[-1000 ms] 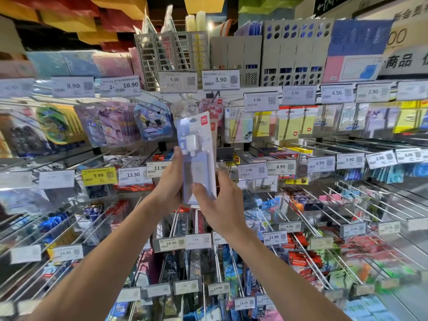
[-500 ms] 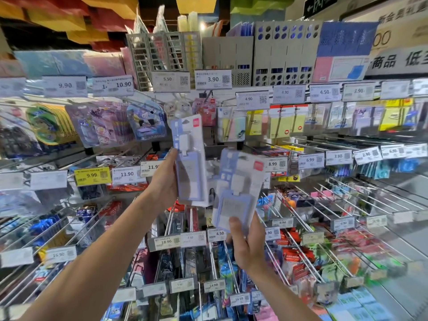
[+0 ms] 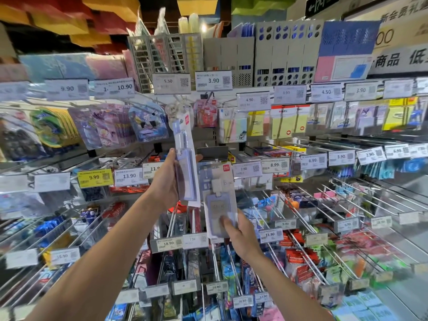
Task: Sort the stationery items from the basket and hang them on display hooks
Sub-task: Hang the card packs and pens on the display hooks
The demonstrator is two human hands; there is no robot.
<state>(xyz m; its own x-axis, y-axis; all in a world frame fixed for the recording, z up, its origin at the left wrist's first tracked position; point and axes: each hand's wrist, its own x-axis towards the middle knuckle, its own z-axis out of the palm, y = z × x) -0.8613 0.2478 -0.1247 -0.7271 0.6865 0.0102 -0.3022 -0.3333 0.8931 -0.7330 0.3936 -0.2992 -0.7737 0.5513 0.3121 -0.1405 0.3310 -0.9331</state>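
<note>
While both arms are reaching up toward the rack of display hooks (image 3: 333, 195), each hand is holding one blister pack of the same kind: a clear sleeve over a pale lilac card holder with a white clip and a red logo at the top corner. Left hand (image 3: 165, 181) is gripping the first pack (image 3: 186, 163) by its lower half, thumb on the near side, fingers (image 3: 199, 157) curling round the far edge. This pack is standing upright and showing almost edge-on. Right hand (image 3: 242, 235) is pinching the bottom of the second pack (image 3: 218, 195), thumb pressing on its front. That pack is facing the camera, sitting lower than the first and just to its right; whether they are touching cannot be told. Compared with half a second ago, the first pack is showing its edge instead of its face, and the second is standing near upright instead of leaning right.
</note>
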